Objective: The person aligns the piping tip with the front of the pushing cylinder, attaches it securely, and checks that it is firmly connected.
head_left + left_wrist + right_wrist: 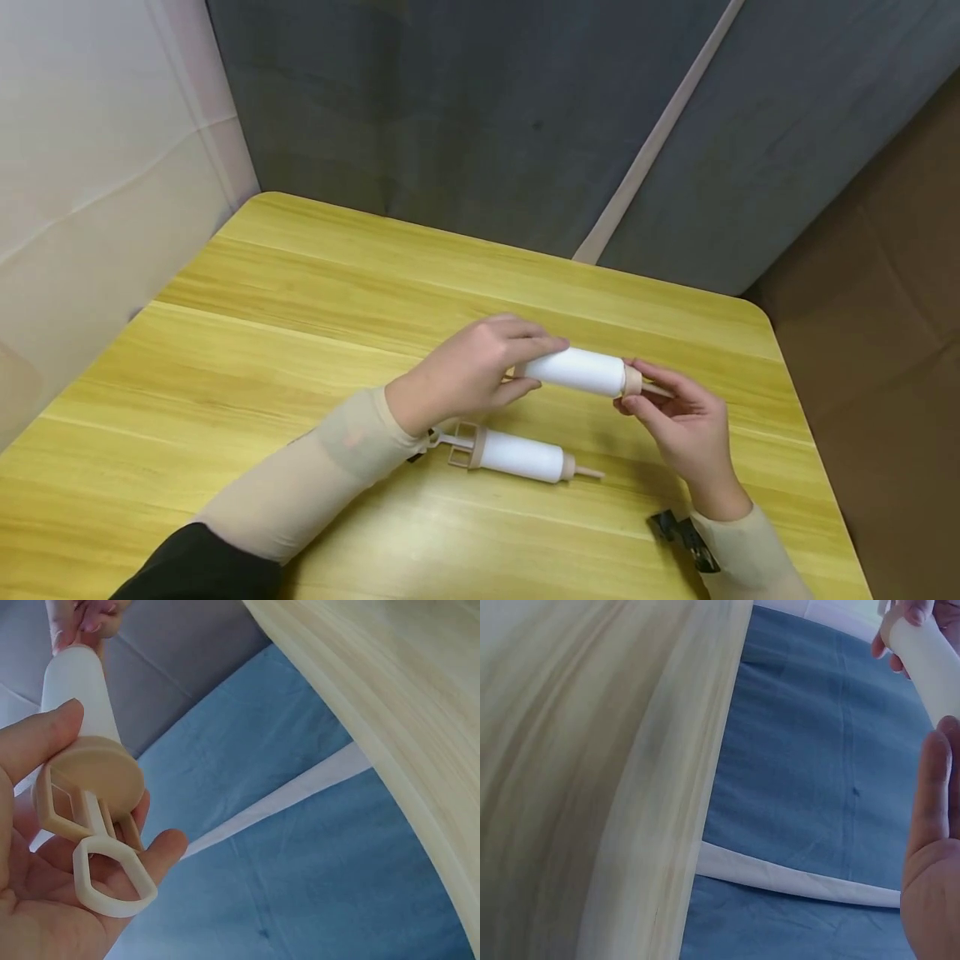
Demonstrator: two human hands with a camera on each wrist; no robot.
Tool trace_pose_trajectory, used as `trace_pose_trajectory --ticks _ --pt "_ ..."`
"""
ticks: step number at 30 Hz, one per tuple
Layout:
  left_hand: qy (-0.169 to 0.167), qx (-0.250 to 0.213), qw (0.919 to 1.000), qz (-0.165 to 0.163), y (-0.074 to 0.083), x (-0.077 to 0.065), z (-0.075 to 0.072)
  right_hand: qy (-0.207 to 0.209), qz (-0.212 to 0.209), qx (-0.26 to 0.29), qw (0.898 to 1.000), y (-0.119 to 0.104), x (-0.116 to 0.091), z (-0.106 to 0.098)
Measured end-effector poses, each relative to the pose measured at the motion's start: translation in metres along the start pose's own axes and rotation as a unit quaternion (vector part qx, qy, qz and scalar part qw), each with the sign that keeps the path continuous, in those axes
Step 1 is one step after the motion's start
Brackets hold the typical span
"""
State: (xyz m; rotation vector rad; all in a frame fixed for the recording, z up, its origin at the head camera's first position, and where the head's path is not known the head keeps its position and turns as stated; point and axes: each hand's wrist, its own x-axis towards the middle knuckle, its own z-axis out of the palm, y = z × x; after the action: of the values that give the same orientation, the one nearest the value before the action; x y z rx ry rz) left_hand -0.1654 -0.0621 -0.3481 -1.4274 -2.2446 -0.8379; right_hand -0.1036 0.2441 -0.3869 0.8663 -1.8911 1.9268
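A large syringe (585, 371) with a white barrel and tan ends is held above the table, lying nearly level. My left hand (487, 354) grips it round the plunger end. In the left wrist view a tan flange (94, 772) with side loops and a pale ring handle (112, 900) stick out by the palm. At the nozzle end my right hand (686, 425) pinches the tan collar between thumb and fingers. In the right wrist view only part of that hand and the white barrel (930, 675) show. A similar syringe (521, 456) lies on the table below.
The wood-patterned table (300, 367) has rounded far corners. A dark grey-blue curtain (450, 125) stands behind it, a pale cloth wall (97, 167) on the left and a brown one (885, 333) on the right. Black straps (682, 533) show at the right wrist.
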Motion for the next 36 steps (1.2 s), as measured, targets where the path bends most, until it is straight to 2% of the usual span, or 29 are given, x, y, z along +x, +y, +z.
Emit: trace_pose_trajectory --ticks 9,17,20,25,30,36 --pt "-0.017 -0.036 0.9992 -0.01 -0.002 -0.0006 -0.0013 -0.01 -0.031 -0.006 0.999 0.0018 0.0023 -0.0039" --pt "-0.031 -0.029 0.999 -0.016 -0.0008 0.0 -0.0029 -0.007 -0.022 -0.044 0.999 -0.0012 0.0021 -0.0036" --pt "-0.034 -0.02 0.9991 -0.014 -0.0003 -0.0001 -0.0028 -0.002 -0.004 -0.068 0.998 -0.0028 0.0014 -0.0033" --pt "-0.031 -0.005 0.9995 -0.002 0.0002 0.0003 -0.0014 0.008 0.054 -0.11 0.992 -0.0062 0.0004 -0.003" --pt "-0.021 0.005 0.9996 0.016 0.0021 0.0009 0.001 0.023 0.098 -0.12 0.988 -0.0071 0.001 -0.0025" --pt "0.001 0.015 0.9988 0.046 0.005 0.0016 0.007 0.028 0.132 -0.177 0.975 -0.0071 0.0 -0.0041"
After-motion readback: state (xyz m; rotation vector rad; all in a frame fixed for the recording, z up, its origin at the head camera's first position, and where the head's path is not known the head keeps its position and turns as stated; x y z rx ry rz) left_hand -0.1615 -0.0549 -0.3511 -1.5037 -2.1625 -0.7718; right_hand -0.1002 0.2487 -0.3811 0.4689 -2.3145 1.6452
